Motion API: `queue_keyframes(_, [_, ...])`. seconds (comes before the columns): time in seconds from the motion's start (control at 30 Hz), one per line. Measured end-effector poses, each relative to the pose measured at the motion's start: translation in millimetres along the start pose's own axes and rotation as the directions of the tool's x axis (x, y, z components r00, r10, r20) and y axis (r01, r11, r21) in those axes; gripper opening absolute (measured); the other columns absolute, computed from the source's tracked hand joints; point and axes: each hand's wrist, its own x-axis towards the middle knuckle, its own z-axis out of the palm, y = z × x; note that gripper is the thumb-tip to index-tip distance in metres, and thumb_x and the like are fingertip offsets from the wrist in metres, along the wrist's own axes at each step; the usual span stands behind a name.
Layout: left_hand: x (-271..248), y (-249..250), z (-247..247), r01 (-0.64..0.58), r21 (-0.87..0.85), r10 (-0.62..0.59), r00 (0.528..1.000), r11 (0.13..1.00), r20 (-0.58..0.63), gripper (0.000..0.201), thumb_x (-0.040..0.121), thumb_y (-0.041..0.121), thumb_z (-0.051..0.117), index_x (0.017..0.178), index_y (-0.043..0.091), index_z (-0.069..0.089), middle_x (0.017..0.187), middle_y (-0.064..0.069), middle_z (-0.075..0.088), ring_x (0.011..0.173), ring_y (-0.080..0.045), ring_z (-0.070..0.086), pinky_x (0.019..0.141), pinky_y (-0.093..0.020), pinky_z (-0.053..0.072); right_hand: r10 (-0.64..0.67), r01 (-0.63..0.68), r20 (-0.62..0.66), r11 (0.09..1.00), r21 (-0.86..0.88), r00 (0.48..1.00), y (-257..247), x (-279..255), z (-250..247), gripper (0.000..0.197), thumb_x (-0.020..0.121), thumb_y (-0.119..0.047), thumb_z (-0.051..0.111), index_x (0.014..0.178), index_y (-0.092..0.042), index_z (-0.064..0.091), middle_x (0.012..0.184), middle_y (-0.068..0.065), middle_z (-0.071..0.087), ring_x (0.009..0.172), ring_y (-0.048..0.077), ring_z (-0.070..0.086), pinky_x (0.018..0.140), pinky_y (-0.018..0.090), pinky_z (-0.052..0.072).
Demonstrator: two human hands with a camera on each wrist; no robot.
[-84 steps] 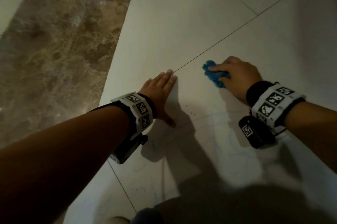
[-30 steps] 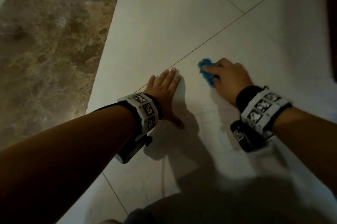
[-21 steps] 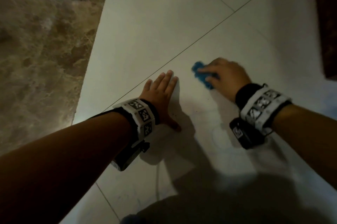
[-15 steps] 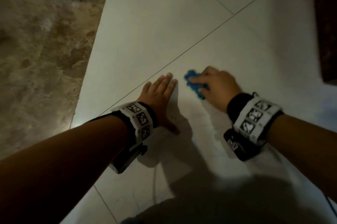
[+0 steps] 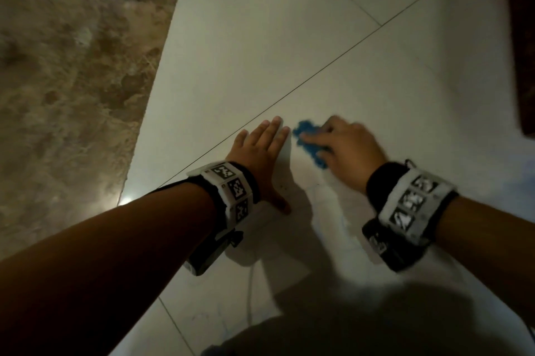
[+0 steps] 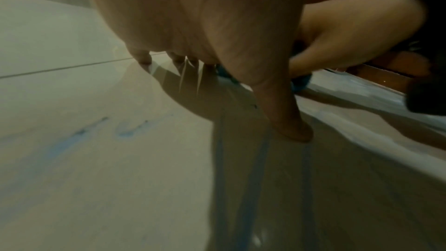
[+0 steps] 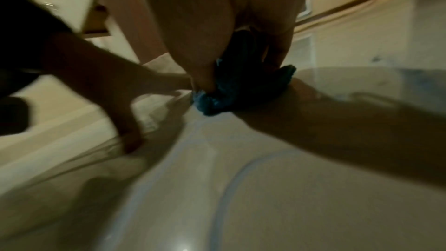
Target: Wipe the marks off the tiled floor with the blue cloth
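The tiled floor point(image 5: 289, 45) of large pale tiles filled most of the head view, with a brown marbled surface point(image 5: 66, 80) along its left and a thin grout line point(image 5: 333, 63) running diagonally. The left hand point(image 5: 262, 158) lay flat on the tile, fingers straight and together, thumb spread, apparently bracing the body. Just beside it, the right hand point(image 5: 344, 150) pressed the bunched blue cloth point(image 5: 308, 141) onto the floor with fingers curled over it; the 2 hands were close but not touching. Faint blue marks point(image 6: 72, 138) showed on the tile nearer the person, and a curved blue line point(image 7: 231, 184) lay below the cloth in the right wrist view. The wiping step seemed under way, with marks left. The next move would likely call for drawing the cloth back over those streaks under firm pressure.
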Motion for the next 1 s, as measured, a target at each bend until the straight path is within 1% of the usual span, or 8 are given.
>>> queue_keyframes(0.1, [1,1,0,0.009,0.018,-0.009,1.000,1.000,0.012,0.144,0.056,0.076,0.072,0.150,0.018,-0.021,0.157,-0.002,-0.028,0.147,-0.022,-0.017,0.118,-0.043,-0.006,-0.214,0.215,0.105,0.977,0.001,0.971,-13,-16,8,0.038,0.088,-0.020,0.059,0.123,-0.035,0.059,0.113,0.006,0.054,0.084,0.034,0.051,0.077,0.033,0.038])
queue_keyframes(0.3, [0,-1,1,-0.004,0.003,0.004,1.000,1.000,0.005,0.146,0.053,0.075,0.074,0.151,0.018,-0.019,0.158,-0.001,-0.026,0.147,-0.021,-0.014,0.118,-0.043,-0.004,0.178,-0.158,-0.150,0.978,0.139,0.972,43,21,-14,0.034,0.090,-0.013,0.055,0.124,-0.017,0.060,0.109,0.009,0.052,0.101,0.030,0.054,0.080,0.005,0.033])
queue_keyframes(0.43, [2,1,0,0.008,0.026,-0.008,1.000,1.000,0.014,0.145,0.055,0.076,0.072,0.150,0.018,-0.021,0.157,-0.002,-0.028,0.147,-0.022,-0.016,0.118,-0.043,-0.005,-0.105,0.105,-0.027,0.994,-0.011,0.994,-4,-18,10,0.049,0.084,-0.005,0.059,0.126,-0.028,0.056,0.116,0.012,0.053,0.090,0.038,0.051,0.084,0.038,0.043])
queue_keyframes(0.53, [3,0,1,0.007,0.035,-0.007,1.000,0.999,0.011,0.146,0.055,0.077,0.071,0.151,0.018,-0.021,0.157,-0.002,-0.028,0.147,-0.022,-0.016,0.118,-0.043,-0.004,-0.220,0.218,0.067,0.975,0.037,0.973,3,-18,6,0.050,0.079,-0.004,0.062,0.120,-0.032,0.061,0.117,0.008,0.055,0.088,0.036,0.053,0.082,0.038,0.045])
queue_keyframes(0.67, [1,-1,1,-0.002,0.017,0.002,1.000,1.000,-0.003,0.147,0.052,0.077,0.072,0.151,0.019,-0.019,0.158,-0.001,-0.025,0.147,-0.021,-0.014,0.119,-0.044,-0.002,0.192,-0.143,-0.174,0.955,0.259,0.966,56,25,-18,0.031,0.087,-0.008,0.056,0.118,-0.011,0.064,0.105,0.008,0.052,0.103,0.030,0.055,0.077,0.005,0.037])
queue_keyframes(0.73, [1,-1,1,-0.002,0.026,0.002,1.000,1.000,-0.004,0.147,0.052,0.078,0.072,0.151,0.019,-0.019,0.158,-0.001,-0.025,0.147,-0.021,-0.014,0.120,-0.045,-0.001,0.314,-0.286,-0.192,0.945,0.162,0.930,58,34,-19,0.034,0.089,-0.013,0.052,0.122,-0.018,0.060,0.112,0.009,0.052,0.106,0.030,0.053,0.082,0.016,0.041])
queue_keyframes(0.83, [1,-1,1,0.003,0.027,-0.003,1.000,1.000,-0.006,0.147,0.052,0.078,0.072,0.151,0.019,-0.019,0.158,-0.001,-0.025,0.147,-0.021,-0.014,0.120,-0.045,-0.001,0.146,-0.135,-0.149,0.988,0.081,0.978,23,18,-3,0.040,0.088,-0.012,0.053,0.122,-0.030,0.060,0.116,0.011,0.053,0.101,0.036,0.051,0.092,0.036,0.042])
queue_keyframes(1.0, [2,2,-1,0.010,0.053,-0.011,1.000,0.999,0.016,0.145,0.056,0.077,0.071,0.150,0.017,-0.021,0.157,-0.003,-0.028,0.147,-0.022,-0.016,0.120,-0.045,-0.001,-0.277,0.278,0.059,0.960,-0.008,0.959,-4,-15,11,0.049,0.078,-0.009,0.063,0.120,-0.033,0.060,0.113,0.007,0.056,0.085,0.036,0.053,0.077,0.041,0.048])
